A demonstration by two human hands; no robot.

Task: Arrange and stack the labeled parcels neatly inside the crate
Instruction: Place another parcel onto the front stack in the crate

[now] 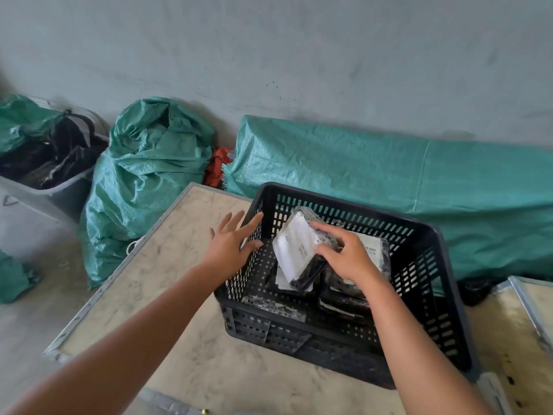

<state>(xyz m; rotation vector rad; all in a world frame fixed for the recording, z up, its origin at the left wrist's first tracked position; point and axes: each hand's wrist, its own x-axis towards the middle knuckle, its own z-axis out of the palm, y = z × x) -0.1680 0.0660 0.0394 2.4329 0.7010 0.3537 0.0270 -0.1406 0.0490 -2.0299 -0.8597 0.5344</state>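
Observation:
A black slotted plastic crate (pixel 443 298) stands on a pale wooden board. Inside it lie several black parcels with white labels; one (pixel 377 250) lies flat at the back right, others (pixel 341 307) sit lower toward the front. My right hand (pixel 347 256) reaches into the crate and grips a labeled parcel (pixel 296 247), tilted with its white label facing up. My left hand (pixel 233 241) hovers with fingers spread at the crate's left wall, holding nothing.
The board (pixel 179 265) has a metal edge and sits on a grey floor. Green woven sacks (pixel 143 181) and a long green bundle (pixel 389 175) line the wall behind. A clear bin (pixel 51 190) of dark items stands far left. A second board (pixel 526 313) lies right.

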